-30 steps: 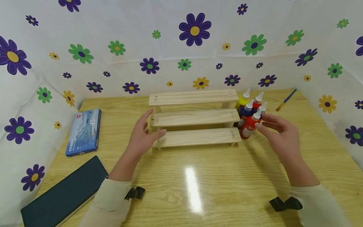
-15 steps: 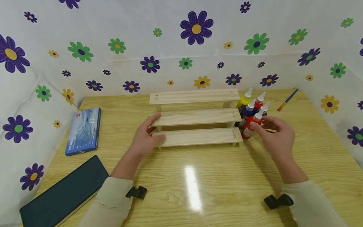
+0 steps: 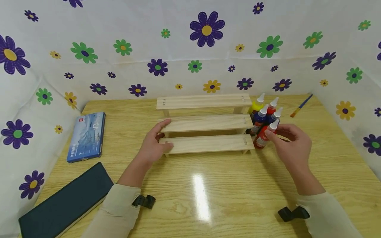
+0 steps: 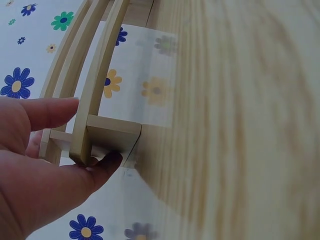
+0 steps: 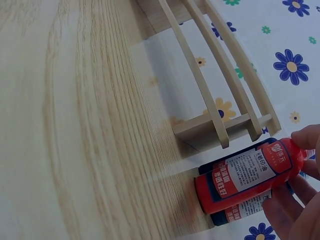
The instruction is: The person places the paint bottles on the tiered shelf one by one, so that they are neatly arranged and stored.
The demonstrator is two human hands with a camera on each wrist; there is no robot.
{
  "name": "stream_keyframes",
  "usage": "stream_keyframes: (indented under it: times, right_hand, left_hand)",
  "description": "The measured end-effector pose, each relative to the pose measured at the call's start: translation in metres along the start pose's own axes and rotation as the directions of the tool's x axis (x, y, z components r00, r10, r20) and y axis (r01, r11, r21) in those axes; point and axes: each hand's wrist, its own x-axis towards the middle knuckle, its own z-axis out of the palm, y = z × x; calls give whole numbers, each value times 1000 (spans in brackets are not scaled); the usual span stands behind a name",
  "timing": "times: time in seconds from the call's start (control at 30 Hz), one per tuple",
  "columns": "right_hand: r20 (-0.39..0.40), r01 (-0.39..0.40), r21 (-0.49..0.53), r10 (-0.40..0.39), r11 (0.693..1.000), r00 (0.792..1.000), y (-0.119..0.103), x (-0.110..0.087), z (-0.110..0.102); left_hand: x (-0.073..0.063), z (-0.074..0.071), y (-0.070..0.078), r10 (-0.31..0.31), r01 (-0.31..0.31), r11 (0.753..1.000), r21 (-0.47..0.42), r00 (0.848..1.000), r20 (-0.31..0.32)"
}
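A three-step wooden stand (image 3: 205, 144) of pale planks occupies the middle of the table. My left hand (image 3: 152, 144) grips its left end; in the left wrist view the thumb (image 4: 102, 170) lies against the front plank's end and leg. At the stand's right end, my right hand (image 3: 293, 145) pinches a red bottle (image 3: 262, 138) with a white nozzle cap, thumb and fingers near its top. The right wrist view shows the red bottle's label (image 5: 245, 172). Close behind it are two dark blue bottles (image 3: 258, 119), a yellow bottle (image 3: 256, 106) and another red bottle (image 3: 271, 109).
A paintbrush (image 3: 301, 105) lies at the back right. On the left are a blue box (image 3: 86, 137) and a long dark flat case (image 3: 66, 201). Flower-patterned white cloth (image 3: 175, 43) walls the table's back and sides.
My left hand has moved in onto the stand's left end. My right hand has closed on the front red bottle and drawn it slightly right and nearer, away from the other bottles.
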Motion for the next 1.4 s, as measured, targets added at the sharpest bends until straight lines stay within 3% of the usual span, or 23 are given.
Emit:
stream_keyframes:
  times: [0.17,0.43,0.77,1.13,1.4]
  right_hand:
    - [13,-3,-24,3,1000,1000,0,-4,-4]
    - [23,47,35,-48,998,999,3,-4,-5]
    - [162,72,56,-80,996,984,15,-4,-8]
    - [148,104,109,-120,989,982,20,-4,-8]
    - [171,64,147,-90,987,981,21,-3,-14]
  left_hand:
    - [0,-3,-1,-3,3,1000,-2,1000,-10]
    - [2,-7,-3,8,-9,999,-37,1000,-21]
    - [7,-9,-7,62,-63,997,-53,998,-13]
    - [7,-10,-11,65,-65,996,-56,998,-12]
    - [9,-11,-15,66,-65,992,-106,998,3]
